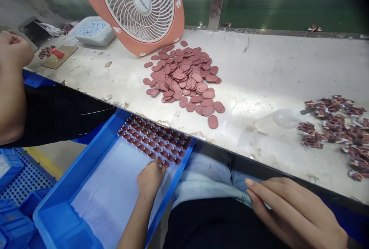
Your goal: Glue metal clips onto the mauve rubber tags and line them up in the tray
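Observation:
My left hand (150,178) reaches into a blue tray (113,117), its fingers pinched on a small figurine piece with a dark red oval base (165,163). The piece is at the near end of rows of similar small pieces (155,140) standing on the tray's pale liner; my fingers partly hide it. My right hand (300,206) is held in front of the table edge, above my lap, with fingers stretched forward and nothing visible in them. On the table lie a heap of reddish oval bases (184,74) and a pile of small brown figurine parts (331,124).
An orange fan (142,7) stands behind the oval bases. A translucent squeeze bottle (281,120) lies by the brown parts. A white tub of bluish granules (92,32) sits at the back left. Another person's hand (14,49) is at the left edge, near a small board (60,58).

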